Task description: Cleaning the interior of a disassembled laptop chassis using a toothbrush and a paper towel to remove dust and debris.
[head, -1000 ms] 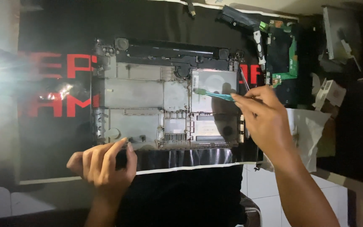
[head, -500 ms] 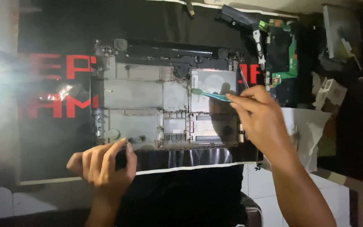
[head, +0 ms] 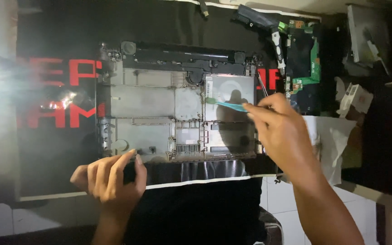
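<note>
My right hand has slid slightly toward the middle of the gutted laptop base, pinching a thin teal brush whose tip now rests on the shiny silver panel, so the work looks ongoing. My left hand, fingers loosely curled and holding nothing, steadies the base's near edge. The grey plastic shell, ribbed and dusty, lies on a black mat beside a green circuit board.

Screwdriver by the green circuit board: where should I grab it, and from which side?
Probably the screwdriver by its thick black-and-white handle, coming from above: it lies flat with its thin shaft running toward the right hand, beside the green circuit board.
</note>
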